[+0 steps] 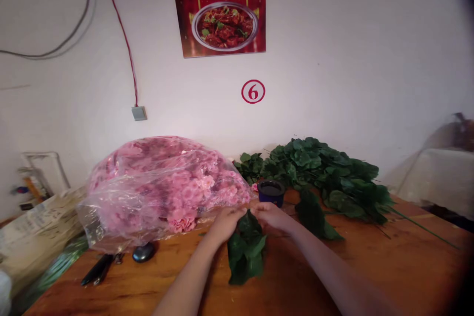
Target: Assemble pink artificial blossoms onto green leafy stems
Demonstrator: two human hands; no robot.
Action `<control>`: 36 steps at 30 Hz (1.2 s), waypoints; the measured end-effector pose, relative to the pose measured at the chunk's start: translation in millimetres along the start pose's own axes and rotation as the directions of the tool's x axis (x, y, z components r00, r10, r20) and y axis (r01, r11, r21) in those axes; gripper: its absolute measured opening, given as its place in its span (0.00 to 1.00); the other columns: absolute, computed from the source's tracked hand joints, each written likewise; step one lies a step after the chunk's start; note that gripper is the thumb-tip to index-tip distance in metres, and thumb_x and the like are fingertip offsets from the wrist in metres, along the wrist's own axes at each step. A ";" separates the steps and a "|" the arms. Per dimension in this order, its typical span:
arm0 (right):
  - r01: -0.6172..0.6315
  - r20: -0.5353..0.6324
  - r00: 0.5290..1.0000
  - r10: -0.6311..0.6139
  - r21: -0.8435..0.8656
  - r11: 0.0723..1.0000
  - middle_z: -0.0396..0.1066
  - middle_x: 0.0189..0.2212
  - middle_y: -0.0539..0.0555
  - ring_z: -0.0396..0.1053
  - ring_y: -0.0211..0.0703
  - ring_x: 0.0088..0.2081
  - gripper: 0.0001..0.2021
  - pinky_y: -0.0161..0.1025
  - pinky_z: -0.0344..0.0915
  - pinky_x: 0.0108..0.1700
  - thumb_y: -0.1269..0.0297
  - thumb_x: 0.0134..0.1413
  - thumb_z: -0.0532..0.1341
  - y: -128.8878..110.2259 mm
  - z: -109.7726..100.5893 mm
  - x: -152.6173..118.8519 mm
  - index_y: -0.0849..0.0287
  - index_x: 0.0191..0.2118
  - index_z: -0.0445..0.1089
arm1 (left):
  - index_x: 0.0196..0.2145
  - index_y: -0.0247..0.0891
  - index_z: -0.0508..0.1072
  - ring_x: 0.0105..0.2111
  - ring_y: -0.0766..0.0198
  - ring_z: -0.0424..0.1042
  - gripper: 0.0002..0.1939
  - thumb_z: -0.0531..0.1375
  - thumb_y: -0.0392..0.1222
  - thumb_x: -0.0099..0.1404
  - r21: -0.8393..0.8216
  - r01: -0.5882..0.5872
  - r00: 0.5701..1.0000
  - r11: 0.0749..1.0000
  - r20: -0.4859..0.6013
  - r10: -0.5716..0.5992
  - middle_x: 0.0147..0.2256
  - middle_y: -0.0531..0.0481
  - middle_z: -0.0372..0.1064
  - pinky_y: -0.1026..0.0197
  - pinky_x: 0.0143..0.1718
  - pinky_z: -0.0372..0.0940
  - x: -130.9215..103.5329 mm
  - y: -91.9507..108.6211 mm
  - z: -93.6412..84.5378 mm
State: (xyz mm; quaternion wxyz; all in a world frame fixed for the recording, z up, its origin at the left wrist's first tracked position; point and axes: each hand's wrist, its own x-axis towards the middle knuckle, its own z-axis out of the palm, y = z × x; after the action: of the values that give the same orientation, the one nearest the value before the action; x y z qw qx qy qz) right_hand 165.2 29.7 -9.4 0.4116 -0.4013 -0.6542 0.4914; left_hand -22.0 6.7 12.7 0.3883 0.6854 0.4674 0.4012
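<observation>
Both of my hands meet over the wooden table at the top end of a sprig of green artificial leaves [247, 249]. My left hand [228, 220] pinches it from the left, and my right hand [272, 216] closes on the same end from the right. The leaves hang down toward me between my forearms. What the fingertips grip exactly is too small to make out. Just behind my right hand stands a dark blue round tub [271, 192]. A loose leaf sprig [314, 215] lies to the right of that hand.
A clear plastic bag of pink artificial flowers [174, 187] fills the left back of the table [296, 276]. Green leaf sprigs [322, 168] are heaped at the right back. A black oval object [143, 252] and a black-handled tool [97, 269] lie front left.
</observation>
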 end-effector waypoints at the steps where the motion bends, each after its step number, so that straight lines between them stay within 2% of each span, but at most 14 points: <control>1: 0.027 -0.014 1.000 -0.027 -0.018 0.999 0.68 0.23 0.50 0.64 0.40 0.28 0.24 0.38 0.61 0.34 0.41 0.40 0.63 -2.6 -0.7 -0.8 0.61 0.27 0.70 | 0.22 0.35 0.73 0.24 0.63 0.66 0.19 0.56 0.53 0.58 0.100 -0.008 1.000 0.995 -0.015 0.010 0.21 0.52 0.69 0.63 0.27 0.57 -1.1 -0.7 -1.3; 3: 0.085 -0.005 0.996 -0.085 -0.047 0.995 0.69 0.27 0.51 0.65 0.42 0.32 0.24 0.40 0.62 0.38 0.41 0.42 0.62 -9.7 -0.8 -4.1 0.61 0.30 0.70 | 0.25 0.35 0.75 0.28 0.60 0.69 0.19 0.54 0.53 0.59 0.280 0.023 0.999 0.960 -0.053 -0.008 0.25 0.49 0.73 0.61 0.31 0.58 -3.1 -1.4 -4.0; 6: 0.139 0.093 0.987 -0.132 -0.070 0.988 0.70 0.35 0.53 0.67 0.45 0.39 0.23 0.41 0.62 0.44 0.44 0.46 0.62 -20.6 2.4 -13.0 0.60 0.37 0.70 | 0.30 0.37 0.77 0.35 0.56 0.72 0.20 0.52 0.53 0.61 0.454 0.086 0.993 0.887 -0.108 -0.041 0.33 0.45 0.76 0.60 0.35 0.60 -5.0 -0.6 -6.8; 9: 0.097 0.231 0.971 -0.055 -0.174 0.980 0.69 0.41 0.54 0.67 0.47 0.44 0.26 0.42 0.63 0.47 0.47 0.45 0.65 -30.2 6.2 -25.3 0.58 0.47 0.68 | 0.34 0.38 0.77 0.39 0.53 0.73 0.22 0.49 0.55 0.63 0.579 0.169 0.978 0.798 -0.197 -0.064 0.37 0.43 0.76 0.59 0.37 0.60 -5.6 1.9 -8.8; 12: 0.032 0.430 0.901 0.062 -0.207 0.978 0.68 0.47 0.55 0.66 0.50 0.48 0.37 0.44 0.63 0.49 0.52 0.37 0.70 -39.5 8.3 -36.2 0.56 0.56 0.61 | 0.40 0.37 0.74 0.40 0.51 0.73 0.22 0.48 0.55 0.64 0.641 0.275 0.939 0.716 -0.339 -0.058 0.38 0.40 0.75 0.56 0.38 0.61 -6.1 6.7 -12.8; 15: 0.002 0.559 0.827 0.062 -0.113 0.994 0.64 0.53 0.57 0.62 0.52 0.54 0.46 0.45 0.61 0.54 0.57 0.30 0.74 -44.2 9.9 -40.8 0.57 0.59 0.56 | 0.46 0.36 0.71 0.43 0.51 0.71 0.20 0.50 0.51 0.64 0.685 0.254 0.884 0.682 -0.450 0.123 0.41 0.39 0.73 0.56 0.42 0.60 -6.9 11.7 -20.9; 17: 0.011 0.572 0.819 0.049 -0.101 0.995 0.63 0.54 0.57 0.61 0.52 0.56 0.47 0.45 0.58 0.56 0.57 0.29 0.74 -43.4 10.9 -40.6 0.57 0.59 0.55 | 0.45 0.36 0.72 0.45 0.51 0.68 0.19 0.51 0.48 0.64 0.735 0.218 0.838 0.642 -0.479 0.264 0.43 0.40 0.71 0.55 0.46 0.58 -6.8 12.6 -27.2; 18: 0.020 0.569 0.821 0.049 -0.115 0.993 0.62 0.55 0.57 0.60 0.52 0.56 0.47 0.45 0.57 0.57 0.57 0.30 0.74 -42.2 11.2 -40.1 0.57 0.60 0.55 | 0.43 0.36 0.73 0.46 0.51 0.68 0.18 0.51 0.48 0.64 0.754 0.215 0.825 0.620 -0.480 0.298 0.43 0.40 0.71 0.54 0.47 0.57 -6.5 12.0 -30.1; 22: 0.058 0.534 0.841 0.086 -0.248 0.967 0.59 0.57 0.58 0.59 0.52 0.57 0.48 0.45 0.56 0.58 0.53 0.33 0.72 -37.7 10.0 -38.2 0.56 0.62 0.53 | 0.36 0.35 0.77 0.43 0.51 0.69 0.18 0.50 0.46 0.64 0.801 0.260 0.836 0.539 -0.466 0.289 0.38 0.40 0.73 0.51 0.49 0.56 -5.4 6.7 -35.7; 25: 0.097 0.522 0.846 0.107 -0.349 0.932 0.58 0.58 0.57 0.59 0.53 0.57 0.48 0.45 0.55 0.58 0.52 0.34 0.71 -37.9 7.9 -38.2 0.55 0.62 0.53 | 0.45 0.34 0.74 0.48 0.47 0.66 0.18 0.52 0.43 0.61 0.844 0.252 0.822 0.474 -0.445 0.356 0.45 0.37 0.71 0.46 0.52 0.53 -6.4 5.5 -35.4; 28: 0.135 0.530 0.842 0.105 -0.396 0.908 0.57 0.59 0.57 0.58 0.54 0.57 0.47 0.45 0.54 0.59 0.50 0.35 0.71 -39.8 6.8 -38.7 0.55 0.62 0.54 | 0.51 0.36 0.70 0.55 0.44 0.59 0.21 0.53 0.41 0.61 0.874 0.212 0.778 0.438 -0.422 0.466 0.53 0.37 0.64 0.44 0.54 0.51 -8.2 6.7 -36.6; 30: 0.143 0.527 0.843 0.108 -0.414 0.899 0.57 0.59 0.57 0.58 0.54 0.57 0.47 0.46 0.53 0.59 0.50 0.35 0.71 -40.5 6.8 -39.0 0.54 0.62 0.54 | 0.53 0.37 0.69 0.57 0.43 0.55 0.22 0.52 0.41 0.62 0.871 0.218 0.739 0.440 -0.442 0.508 0.56 0.38 0.62 0.43 0.55 0.50 -8.5 6.2 -39.7; 33: 0.138 0.536 0.838 0.102 -0.388 0.911 0.57 0.59 0.58 0.57 0.54 0.57 0.47 0.45 0.54 0.59 0.50 0.35 0.71 -40.2 7.6 -39.2 0.55 0.62 0.54 | 0.57 0.36 0.65 0.60 0.39 0.50 0.27 0.54 0.42 0.59 0.836 0.287 0.688 0.467 -0.519 0.507 0.57 0.35 0.59 0.39 0.57 0.47 -6.9 2.1 -47.9; 36: 0.133 0.545 0.832 0.103 -0.378 0.916 0.56 0.59 0.58 0.56 0.54 0.58 0.47 0.45 0.53 0.59 0.49 0.35 0.70 -39.9 8.0 -39.1 0.56 0.62 0.53 | 0.59 0.38 0.61 0.61 0.34 0.45 0.32 0.57 0.45 0.57 0.815 0.314 0.663 0.486 -0.555 0.502 0.61 0.34 0.52 0.35 0.56 0.44 -4.3 -4.5 -56.6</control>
State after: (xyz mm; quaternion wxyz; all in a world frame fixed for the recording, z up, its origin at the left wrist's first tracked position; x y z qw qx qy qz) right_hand 166.2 -16.9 22.3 0.1174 -0.3119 -0.8346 0.4386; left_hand -76.2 12.7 29.2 -0.2640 0.5827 0.6726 0.3720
